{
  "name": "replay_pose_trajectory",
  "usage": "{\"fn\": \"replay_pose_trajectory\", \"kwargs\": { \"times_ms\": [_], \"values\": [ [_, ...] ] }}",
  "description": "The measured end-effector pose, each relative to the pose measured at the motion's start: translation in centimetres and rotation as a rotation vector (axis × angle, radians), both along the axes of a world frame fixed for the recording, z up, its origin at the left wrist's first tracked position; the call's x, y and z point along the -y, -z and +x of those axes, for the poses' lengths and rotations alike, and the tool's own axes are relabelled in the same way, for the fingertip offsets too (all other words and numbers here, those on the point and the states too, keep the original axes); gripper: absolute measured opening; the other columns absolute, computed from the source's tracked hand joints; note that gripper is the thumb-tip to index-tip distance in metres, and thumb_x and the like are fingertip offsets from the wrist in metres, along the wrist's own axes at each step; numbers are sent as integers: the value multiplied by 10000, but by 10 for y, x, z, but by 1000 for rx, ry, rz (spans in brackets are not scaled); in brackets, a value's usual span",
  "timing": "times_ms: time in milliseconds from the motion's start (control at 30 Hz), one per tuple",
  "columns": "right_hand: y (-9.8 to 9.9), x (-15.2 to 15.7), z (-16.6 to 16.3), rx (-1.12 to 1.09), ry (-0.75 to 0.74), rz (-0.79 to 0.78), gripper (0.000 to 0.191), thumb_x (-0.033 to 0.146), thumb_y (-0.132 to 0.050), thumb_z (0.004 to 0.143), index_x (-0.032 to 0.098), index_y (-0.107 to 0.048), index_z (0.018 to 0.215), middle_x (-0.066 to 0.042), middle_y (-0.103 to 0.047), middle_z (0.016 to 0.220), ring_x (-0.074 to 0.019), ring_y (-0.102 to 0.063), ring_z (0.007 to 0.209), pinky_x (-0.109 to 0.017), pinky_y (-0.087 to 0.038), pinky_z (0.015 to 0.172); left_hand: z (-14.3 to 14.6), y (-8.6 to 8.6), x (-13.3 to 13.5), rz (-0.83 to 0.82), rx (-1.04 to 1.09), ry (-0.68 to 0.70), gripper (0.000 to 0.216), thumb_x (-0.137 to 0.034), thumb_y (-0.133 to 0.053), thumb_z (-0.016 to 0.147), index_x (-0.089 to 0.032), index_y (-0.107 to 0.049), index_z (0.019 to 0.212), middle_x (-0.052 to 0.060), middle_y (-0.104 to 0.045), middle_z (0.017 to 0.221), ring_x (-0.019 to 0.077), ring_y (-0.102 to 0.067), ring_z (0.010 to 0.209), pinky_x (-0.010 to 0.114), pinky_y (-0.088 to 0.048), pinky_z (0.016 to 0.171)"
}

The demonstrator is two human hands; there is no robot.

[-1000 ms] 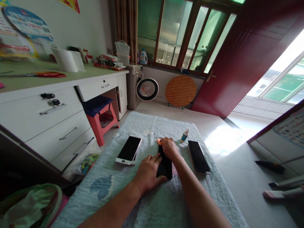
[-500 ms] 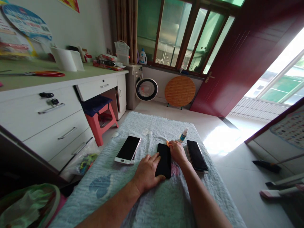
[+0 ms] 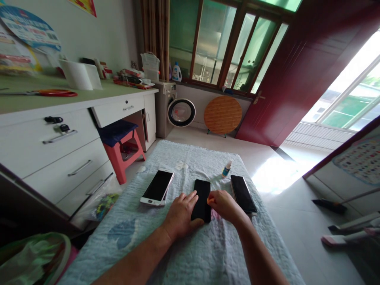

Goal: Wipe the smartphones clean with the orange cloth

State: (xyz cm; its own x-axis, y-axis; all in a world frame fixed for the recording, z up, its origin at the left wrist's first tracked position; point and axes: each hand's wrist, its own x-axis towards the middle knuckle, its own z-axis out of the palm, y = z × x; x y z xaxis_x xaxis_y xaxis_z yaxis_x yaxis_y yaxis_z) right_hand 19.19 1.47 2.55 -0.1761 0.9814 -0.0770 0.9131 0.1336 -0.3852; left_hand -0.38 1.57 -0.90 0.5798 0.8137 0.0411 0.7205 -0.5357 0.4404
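Note:
A black smartphone (image 3: pixel 202 201) lies face up on the quilted cloth in front of me. My left hand (image 3: pixel 181 211) grips it from the left, fingertips on its left edge and thumb at its lower end. Against the phone's right edge, my right hand (image 3: pixel 224 204) is closed around a small orange cloth (image 3: pixel 211 201), mostly hidden by the fingers. A white smartphone (image 3: pixel 158 187) rests to the left on top of another flat device. On the right, a dark smartphone (image 3: pixel 243 194) lies on something flat. A small spray bottle (image 3: pixel 227 168) stands behind my right hand.
The light blue quilted cloth (image 3: pixel 190 156) covers the table. To the left are a white desk (image 3: pixel 74 122) with drawers and a red stool (image 3: pixel 121 154). A washing machine (image 3: pixel 165 111) with its door open and a round wooden tabletop (image 3: pixel 222 114) stand at the back.
My right hand has slid down the phone's right edge toward me with the orange cloth, from near the top corner to about the middle. My left hand stays on the phone.

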Motion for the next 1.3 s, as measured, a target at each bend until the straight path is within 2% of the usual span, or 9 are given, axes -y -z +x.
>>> {"fn": "replay_pose_trajectory", "kwargs": {
  "times_ms": [133,233,467,600,700,833,967,1100,1300],
  "values": [
    [-7,10,1,-67,-81,-112,191,81,-538,700,190,-693,672,2,-677,640,-122,-582,602,-221,-331,569,0,2,-1,1,7,4,751,-532,-677,737,-166,-509,1372,102,-430,1505,345,-464,1273,459,-380,1068],
    [-5,11,3,-120,-62,-122,182,95,-539,699,188,-693,667,15,-658,601,-109,-560,562,-212,-317,538,0,1,-1,-6,12,8,748,-553,-662,746,-173,-509,1372,106,-427,1506,350,-463,1277,463,-383,1062],
    [22,-8,7,-143,180,158,148,192,-547,818,181,-689,777,-11,-667,694,-137,-585,659,-230,-356,627,-1,0,-1,2,-7,21,779,-584,-647,757,-148,-501,1385,113,-423,1508,358,-447,1297,464,-348,1096],
    [35,-18,6,-163,344,425,180,255,-500,895,182,-660,853,-49,-664,848,-177,-586,804,-256,-391,736,-1,-1,-1,3,4,25,760,-586,-634,766,-164,-504,1385,110,-423,1508,354,-447,1305,464,-344,1100],
    [40,-20,2,-202,332,510,202,235,-465,918,184,-660,895,-65,-649,907,-195,-565,872,-277,-406,797,-2,-2,-1,1,6,32,756,-583,-630,770,-156,-508,1382,117,-428,1503,355,-445,1310,472,-332,1111],
    [45,-20,-1,-216,152,412,227,154,-478,891,198,-700,903,-66,-657,977,-196,-562,953,-302,-402,909,-2,-1,-2,12,21,31,771,-538,-669,743,-147,-502,1386,119,-439,1496,342,-454,1297,451,-342,1111],
    [41,-17,1,-195,62,306,243,104,-507,857,199,-727,899,-62,-652,1003,-182,-576,967,-302,-400,943,-3,-1,-2,-5,29,28,799,-515,-669,741,-143,-458,1416,120,-441,1494,347,-449,1302,451,-336,1117],
    [24,-6,2,-213,-58,194,242,87,-519,835,212,-724,816,-29,-630,933,-150,-586,907,-261,-419,887,-3,-3,-3,-21,49,39,842,-530,-642,765,-124,-381,1454,147,-458,1476,349,-457,1299,467,-338,1112],
    [3,10,1,-324,-212,-90,250,31,-527,736,207,-704,741,-1,-599,874,-101,-578,743,-187,-438,719,-3,1,-5,-19,30,43,809,-539,-640,776,-123,-412,1433,151,-448,1483,333,-450,1318,451,-317,1129]
  ]
}}
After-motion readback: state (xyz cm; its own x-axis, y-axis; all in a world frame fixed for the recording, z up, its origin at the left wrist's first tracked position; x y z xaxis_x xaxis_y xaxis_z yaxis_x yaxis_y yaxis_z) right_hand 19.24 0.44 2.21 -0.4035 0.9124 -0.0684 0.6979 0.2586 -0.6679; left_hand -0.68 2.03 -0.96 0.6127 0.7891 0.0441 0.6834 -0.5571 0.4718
